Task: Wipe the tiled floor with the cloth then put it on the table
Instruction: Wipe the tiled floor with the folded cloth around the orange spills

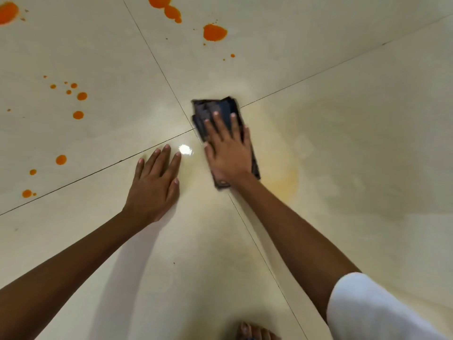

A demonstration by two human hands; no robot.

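A dark folded cloth [221, 106] lies flat on the cream tiled floor [343, 119], near where the tile joints cross. My right hand [228, 150] presses down on the cloth with fingers spread, covering its middle. My left hand [154, 185] rests flat on the bare tile to the left, fingers apart and holding nothing. A faint yellowish smear [284, 182] marks the floor just right of the cloth. No table is in view.
Orange splashes dot the tiles: a large drop [214, 32] ahead, a run of blobs [166, 7] at the top, small spots [78, 115] on the left, another patch [7, 12] at top left. A bare foot [255, 332] shows at the bottom edge.
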